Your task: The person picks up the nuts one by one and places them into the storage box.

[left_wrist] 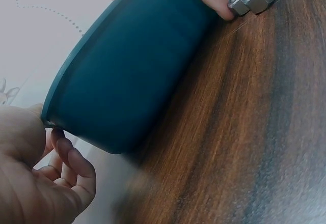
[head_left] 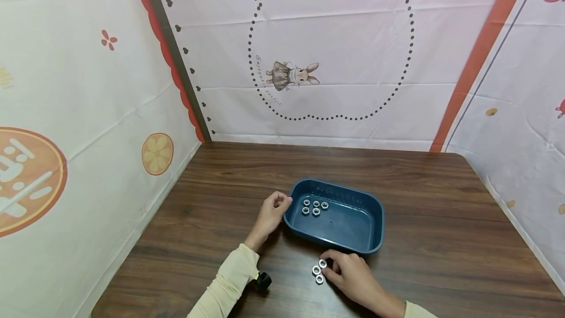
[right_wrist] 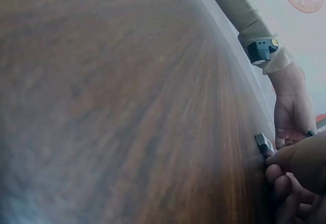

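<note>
A dark blue plastic bin [head_left: 348, 217] sits on the table with several metal hex nuts [head_left: 316, 212] grouped toward its left end. My left hand [head_left: 268, 216] pinches the bin's left rim between thumb and curled fingers; the left wrist view shows this hand [left_wrist: 56, 168] at the bin's corner. In front of the bin, three more hex nuts lie close together on the tabletop. The thumb and index finger of my right hand [head_left: 353, 278] pinch the farthest nut [head_left: 322, 263]. The other two nuts [head_left: 316, 270] lie just left of those fingertips.
The brown wood-grain table [head_left: 212, 200] has printed fabric walls [head_left: 344, 53] at its back and sides. A small black device [head_left: 263, 281] is strapped to the left wrist. Bare floor of the bin [head_left: 348, 225] shows right of the nuts inside it.
</note>
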The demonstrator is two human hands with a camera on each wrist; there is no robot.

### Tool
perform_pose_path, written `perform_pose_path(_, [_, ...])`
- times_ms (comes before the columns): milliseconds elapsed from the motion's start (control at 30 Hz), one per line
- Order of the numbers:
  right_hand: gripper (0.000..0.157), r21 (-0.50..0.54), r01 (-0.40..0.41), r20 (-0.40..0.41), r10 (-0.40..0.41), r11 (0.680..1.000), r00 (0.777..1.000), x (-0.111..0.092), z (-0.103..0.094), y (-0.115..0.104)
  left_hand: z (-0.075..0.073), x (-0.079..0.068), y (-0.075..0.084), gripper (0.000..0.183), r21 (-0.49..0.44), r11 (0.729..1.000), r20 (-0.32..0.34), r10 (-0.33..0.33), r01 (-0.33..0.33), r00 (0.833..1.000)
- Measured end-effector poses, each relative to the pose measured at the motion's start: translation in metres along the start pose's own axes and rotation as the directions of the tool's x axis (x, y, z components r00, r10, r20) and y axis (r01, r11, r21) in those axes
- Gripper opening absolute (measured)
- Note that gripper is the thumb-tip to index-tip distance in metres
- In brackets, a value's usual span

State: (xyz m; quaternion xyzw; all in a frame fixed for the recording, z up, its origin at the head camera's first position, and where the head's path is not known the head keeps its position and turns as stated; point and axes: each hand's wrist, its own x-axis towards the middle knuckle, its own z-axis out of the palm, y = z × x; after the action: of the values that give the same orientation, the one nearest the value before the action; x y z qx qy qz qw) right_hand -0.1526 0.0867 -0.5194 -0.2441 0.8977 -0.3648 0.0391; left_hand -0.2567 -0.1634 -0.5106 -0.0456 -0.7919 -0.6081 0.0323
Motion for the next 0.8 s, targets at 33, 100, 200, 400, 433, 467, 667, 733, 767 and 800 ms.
perform_pose_path(33, [0.017,-0.002,0.001,-0.006,-0.001,1.0,1.0,0.0,0.0,0.0,0.0,0.002,-0.006,0.024,0.004,1.0,0.0,-0.003,0.003,1.0])
perform_pose_path(100, [0.015,-0.002,0.004,-0.023,-0.004,1.0,1.0,-0.001,0.0,0.0,0.0,0.002,-0.006,0.025,0.005,1.0,0.003,0.0,0.0,1.0])
perform_pose_path(200, [0.014,-0.001,-0.003,-0.047,0.003,1.0,0.999,-0.002,0.0,0.0,0.0,0.002,-0.006,0.026,0.01,1.0,0.008,-0.006,0.006,1.0])
perform_pose_path(400, [0.014,0.02,-0.013,-0.057,0.014,1.0,0.998,-0.006,-0.003,-0.001,0.0,0.003,-0.007,0.026,0.024,1.0,0.007,-0.007,0.007,1.0])
perform_pose_path(433, [0.013,0.023,-0.013,-0.058,0.015,1.0,0.998,-0.007,-0.004,-0.002,0.0,0.003,-0.006,0.026,0.024,1.0,0.007,-0.008,0.008,1.0])
perform_pose_path(467, [0.013,0.024,-0.011,-0.062,0.012,1.0,0.998,-0.008,-0.005,-0.002,0.0,0.003,-0.006,0.026,0.026,1.0,0.008,-0.006,0.006,1.0])
perform_pose_path(667, [0.013,0.054,0.037,-0.077,-0.032,0.998,0.996,-0.012,-0.011,-0.008,0.0,0.003,-0.005,0.027,0.03,1.0,0.006,-0.006,0.006,1.0])
perform_pose_path(733, [0.014,0.067,0.058,-0.079,-0.053,0.996,0.995,-0.014,-0.012,-0.01,0.0,0.002,-0.005,0.027,0.028,1.0,0.004,-0.015,0.014,1.0])
perform_pose_path(767, [0.014,0.069,0.067,-0.083,-0.061,0.995,0.995,-0.015,-0.013,-0.011,0.0,0.002,-0.005,0.027,0.026,0.999,0.005,-0.02,0.02,1.0])
perform_pose_path(800, [0.014,0.071,0.074,-0.087,-0.068,0.995,0.994,-0.016,-0.014,-0.012,0.0,0.002,-0.004,0.027,0.024,0.999,0.004,-0.025,0.025,1.0])
